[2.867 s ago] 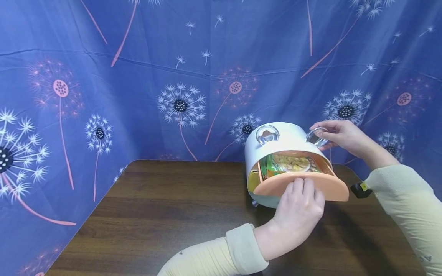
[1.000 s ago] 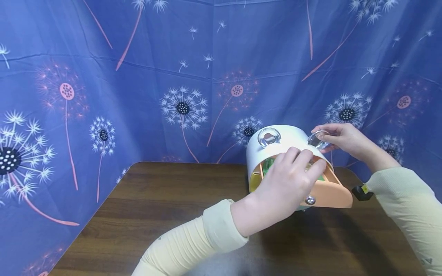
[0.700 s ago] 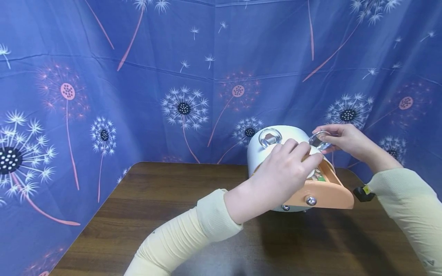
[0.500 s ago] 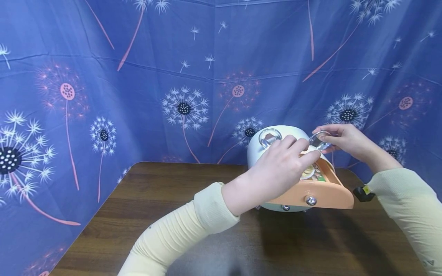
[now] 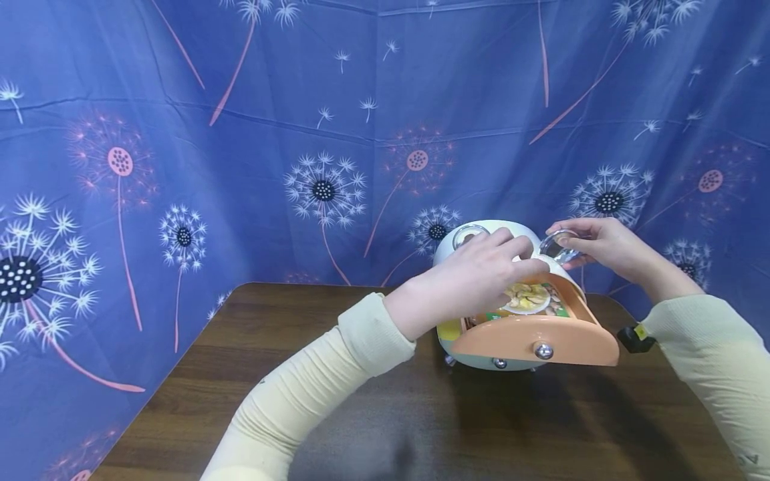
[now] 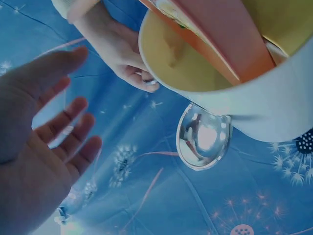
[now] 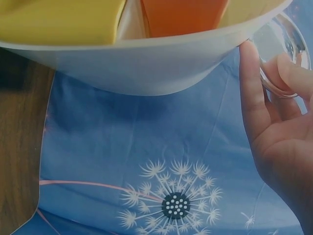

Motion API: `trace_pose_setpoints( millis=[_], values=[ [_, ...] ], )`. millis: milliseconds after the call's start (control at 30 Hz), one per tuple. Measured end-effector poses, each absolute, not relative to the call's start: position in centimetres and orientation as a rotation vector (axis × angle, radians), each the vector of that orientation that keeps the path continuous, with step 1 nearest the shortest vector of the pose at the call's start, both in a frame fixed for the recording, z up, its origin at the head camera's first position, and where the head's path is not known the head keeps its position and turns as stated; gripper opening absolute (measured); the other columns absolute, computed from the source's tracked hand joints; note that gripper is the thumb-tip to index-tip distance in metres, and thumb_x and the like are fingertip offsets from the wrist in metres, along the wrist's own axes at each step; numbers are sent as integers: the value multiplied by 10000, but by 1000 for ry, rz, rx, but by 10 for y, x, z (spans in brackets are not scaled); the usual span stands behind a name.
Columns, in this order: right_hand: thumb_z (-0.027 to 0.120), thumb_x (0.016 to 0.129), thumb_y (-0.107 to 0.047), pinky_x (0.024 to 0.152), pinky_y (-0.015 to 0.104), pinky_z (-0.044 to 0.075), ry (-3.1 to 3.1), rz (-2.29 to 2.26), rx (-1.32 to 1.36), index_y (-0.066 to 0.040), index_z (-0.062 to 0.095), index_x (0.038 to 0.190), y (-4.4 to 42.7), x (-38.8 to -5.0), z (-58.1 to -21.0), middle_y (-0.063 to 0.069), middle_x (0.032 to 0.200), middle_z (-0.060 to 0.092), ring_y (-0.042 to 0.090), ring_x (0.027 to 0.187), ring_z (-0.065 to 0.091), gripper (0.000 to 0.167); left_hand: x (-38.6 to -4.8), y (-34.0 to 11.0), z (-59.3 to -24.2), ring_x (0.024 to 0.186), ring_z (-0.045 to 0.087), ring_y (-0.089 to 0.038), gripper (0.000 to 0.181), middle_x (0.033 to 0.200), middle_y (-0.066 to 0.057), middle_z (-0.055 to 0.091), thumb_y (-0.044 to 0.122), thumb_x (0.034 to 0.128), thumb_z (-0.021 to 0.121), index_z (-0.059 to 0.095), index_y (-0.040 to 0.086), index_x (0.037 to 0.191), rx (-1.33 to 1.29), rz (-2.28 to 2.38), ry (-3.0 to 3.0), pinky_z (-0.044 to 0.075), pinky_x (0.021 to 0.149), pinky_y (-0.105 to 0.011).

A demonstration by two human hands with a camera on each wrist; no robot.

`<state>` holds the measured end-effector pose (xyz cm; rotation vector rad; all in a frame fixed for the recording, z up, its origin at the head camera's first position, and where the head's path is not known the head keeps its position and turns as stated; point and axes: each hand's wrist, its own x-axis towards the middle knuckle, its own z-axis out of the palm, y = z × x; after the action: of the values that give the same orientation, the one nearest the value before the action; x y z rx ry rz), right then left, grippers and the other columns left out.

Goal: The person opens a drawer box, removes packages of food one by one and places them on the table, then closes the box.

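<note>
A white rounded box (image 5: 475,362) with silver ear-like discs stands on the table. Its peach drawer (image 5: 505,341), fronted by a silver knob (image 5: 544,351), is pulled out. Inside lies a green packet (image 5: 528,298) with a picture of food, partly hidden by my left hand (image 5: 469,274). That hand hovers over the drawer's left side, before the left disc (image 5: 468,234). In the left wrist view its fingers (image 6: 68,122) are loosely spread and hold nothing. My right hand (image 5: 610,244) pinches the right disc (image 5: 559,247), with a fingertip against the box rim in the right wrist view.
The brown wooden table (image 5: 361,394) reaches back to a blue dandelion-print curtain (image 5: 252,200). Below the drawer, the box has another small silver knob (image 5: 500,363) and short feet. A black device (image 5: 636,339) sits at the right wrist.
My left hand has let go of the drawer knob, risen over the drawer and drifted left, uncovering the packet. The drawer sits slightly farther out. My right hand keeps its grip on the disc.
</note>
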<state>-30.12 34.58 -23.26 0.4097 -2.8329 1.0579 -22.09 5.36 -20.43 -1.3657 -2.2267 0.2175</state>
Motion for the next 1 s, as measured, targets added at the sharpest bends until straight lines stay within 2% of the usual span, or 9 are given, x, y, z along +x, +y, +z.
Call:
trace_pose_setpoints(
  millis=[200, 400, 533, 633, 800, 1000],
  values=[
    [548, 943, -336, 735, 325, 558, -2811, 1086, 425, -80, 499, 1328, 346, -301, -232, -8, 1162, 586, -18, 884, 614, 465, -230, 52, -204, 1117, 435, -130, 583, 1258, 62, 480, 360, 826, 702, 466, 344, 1359, -1474, 256, -2300, 395, 898, -260],
    [553, 943, -315, 741, 349, 559, -2797, 1128, 437, -59, 501, 1318, 346, -300, -232, -97, 1064, 611, -2, 880, 623, 457, -239, 54, -206, 1152, 432, -124, 640, 1298, 62, 468, 430, 806, 705, 442, 346, 1385, -1531, 270, -2362, 369, 976, -255],
    [557, 942, -305, 737, 349, 559, -2788, 1144, 436, -53, 505, 1310, 346, -299, -231, -130, 1021, 617, 6, 878, 627, 450, -246, 57, -211, 1115, 454, -120, 651, 1274, 64, 484, 463, 814, 682, 423, 356, 1401, -1551, 279, -2351, 376, 960, -242],
    [558, 940, -321, 737, 341, 559, -2794, 1134, 433, -54, 499, 1315, 346, -300, -232, -120, 1036, 617, 1, 879, 625, 465, -250, 60, -215, 1100, 458, -116, 643, 1273, 57, 481, 452, 829, 669, 418, 331, 1408, -1569, 293, -2355, 381, 956, -238],
    [551, 941, -337, 730, 313, 559, -2810, 1108, 420, -67, 494, 1325, 345, -300, -232, -23, 1103, 624, -5, 878, 622, 473, -255, 66, -222, 1124, 448, -105, 607, 1300, 61, 473, 375, 839, 672, 437, 299, 1393, -1601, 298, -2405, 349, 1008, -219],
    [549, 940, -351, 749, 344, 557, -2818, 1089, 404, -85, 497, 1325, 345, -301, -232, 64, 1157, 617, -2, 874, 622, 471, -256, 71, -227, 1140, 438, -104, 602, 1308, 69, 461, 323, 840, 672, 435, 309, 1394, -1607, 325, -2452, 343, 1003, -215]
  ],
)
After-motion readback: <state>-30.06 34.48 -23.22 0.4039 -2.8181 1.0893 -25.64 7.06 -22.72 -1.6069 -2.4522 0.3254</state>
